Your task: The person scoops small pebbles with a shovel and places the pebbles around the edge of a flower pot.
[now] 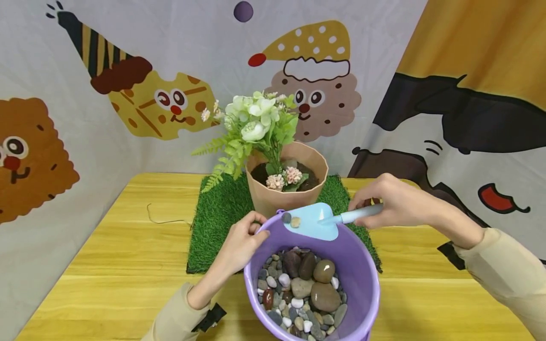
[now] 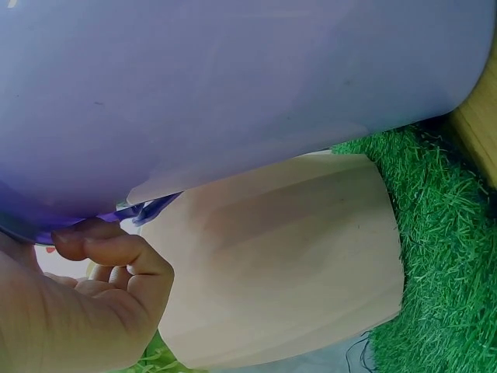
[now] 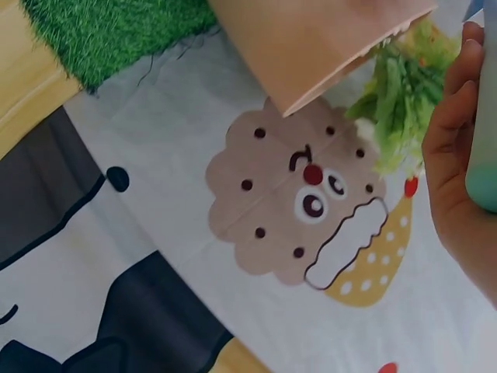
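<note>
My left hand [image 1: 241, 243] grips the left rim of a purple bucket [image 1: 368, 284]; the left wrist view shows its curled fingers [image 2: 128, 256] at the rim. Pebbles and larger stones [image 1: 326, 297] lie in the bucket. In my right hand [image 1: 396, 201] is the handle of a light-blue toy shovel [image 1: 317, 227], its blade over the bucket's far rim. A grey pebble [image 1: 286, 218] and a tan one [image 1: 295, 222] sit on the blade. Just behind stands a peach flowerpot [image 1: 266, 199] with dark soil, white and pink flowers [image 1: 254, 118] and green leaves.
The pot stands on a green turf mat [image 1: 213, 237] on a yellow wooden table [image 1: 115, 265]. A thin dark strand [image 1: 166, 221] lies to the left. A cartoon-printed cloth [image 1: 179, 156] hangs behind the table.
</note>
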`<state>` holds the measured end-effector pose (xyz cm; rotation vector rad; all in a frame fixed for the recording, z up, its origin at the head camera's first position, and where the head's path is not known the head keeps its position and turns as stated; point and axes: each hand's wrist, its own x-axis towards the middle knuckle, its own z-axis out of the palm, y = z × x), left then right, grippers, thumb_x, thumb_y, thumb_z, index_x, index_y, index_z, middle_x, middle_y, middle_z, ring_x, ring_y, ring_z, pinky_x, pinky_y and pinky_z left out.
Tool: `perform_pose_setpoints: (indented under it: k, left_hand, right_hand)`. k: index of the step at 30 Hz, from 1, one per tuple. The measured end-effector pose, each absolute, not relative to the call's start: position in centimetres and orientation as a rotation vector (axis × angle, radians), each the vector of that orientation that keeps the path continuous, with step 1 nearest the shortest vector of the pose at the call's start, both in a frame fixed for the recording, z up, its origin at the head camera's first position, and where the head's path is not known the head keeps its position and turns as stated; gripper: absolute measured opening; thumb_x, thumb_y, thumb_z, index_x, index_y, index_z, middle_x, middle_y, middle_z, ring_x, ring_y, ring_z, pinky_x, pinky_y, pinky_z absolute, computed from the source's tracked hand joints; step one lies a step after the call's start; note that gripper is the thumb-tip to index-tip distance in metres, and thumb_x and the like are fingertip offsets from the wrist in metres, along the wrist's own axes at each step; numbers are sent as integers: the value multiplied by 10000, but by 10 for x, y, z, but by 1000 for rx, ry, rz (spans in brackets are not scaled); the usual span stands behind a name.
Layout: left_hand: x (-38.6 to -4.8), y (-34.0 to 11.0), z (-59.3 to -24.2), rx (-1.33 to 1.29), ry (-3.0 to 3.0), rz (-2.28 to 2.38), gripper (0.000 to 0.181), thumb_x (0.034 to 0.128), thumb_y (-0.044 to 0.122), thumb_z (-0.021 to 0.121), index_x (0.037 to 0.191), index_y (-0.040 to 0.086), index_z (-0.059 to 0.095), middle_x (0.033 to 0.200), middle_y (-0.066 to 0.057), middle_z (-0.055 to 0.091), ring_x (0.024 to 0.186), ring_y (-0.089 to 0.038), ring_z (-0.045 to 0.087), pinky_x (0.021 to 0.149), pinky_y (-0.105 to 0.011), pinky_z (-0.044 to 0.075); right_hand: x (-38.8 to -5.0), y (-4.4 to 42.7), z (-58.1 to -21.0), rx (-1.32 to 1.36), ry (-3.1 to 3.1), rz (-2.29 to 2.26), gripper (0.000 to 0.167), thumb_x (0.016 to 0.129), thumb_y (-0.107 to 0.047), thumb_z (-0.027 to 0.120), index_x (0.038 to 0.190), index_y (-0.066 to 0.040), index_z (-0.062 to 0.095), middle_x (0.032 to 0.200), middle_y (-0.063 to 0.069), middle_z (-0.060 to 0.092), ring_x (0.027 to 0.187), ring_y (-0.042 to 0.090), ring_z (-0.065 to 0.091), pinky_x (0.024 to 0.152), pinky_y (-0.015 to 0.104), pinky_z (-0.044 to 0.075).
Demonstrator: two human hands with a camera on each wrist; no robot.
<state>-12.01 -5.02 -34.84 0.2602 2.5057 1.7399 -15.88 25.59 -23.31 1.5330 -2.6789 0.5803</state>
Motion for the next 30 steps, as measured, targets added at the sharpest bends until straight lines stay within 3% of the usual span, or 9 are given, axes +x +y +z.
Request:
perform_pose_setpoints:
  k: [9, 18, 30]
  left_hand:
    - [-121, -50, -349, 257, 2496, 1747, 155, 837, 73, 582, 991, 67, 598, 607, 10, 493, 513, -116, 439, 485, -239, 413]
    - [-121, -50, -350, 252, 2482, 1749, 146, 843, 76, 581, 988, 66, 595, 630, -5, 506, 533, -122, 459, 509, -247, 430]
    - [-122, -50, -350, 261, 2492, 1748, 146, 843, 79, 578, 987, 68, 596, 631, -11, 512, 541, -122, 474, 520, -245, 430]
  right_hand:
    - [-181, 266, -226, 1189, -2783, 432, 204, 724, -95, 767, 793, -271, 690, 669, -187, 611, 562, -38, 516, 522, 190, 444]
    - [-200, 261, -222, 806, -2969, 349, 35, 772, -209, 748, 799, -213, 726, 640, -84, 650, 528, 46, 490, 504, 214, 396]
    - [-218, 241, -210, 527, -3096, 243, 116, 743, -233, 714, 773, -125, 746, 600, -28, 630, 539, 139, 489, 504, 270, 379]
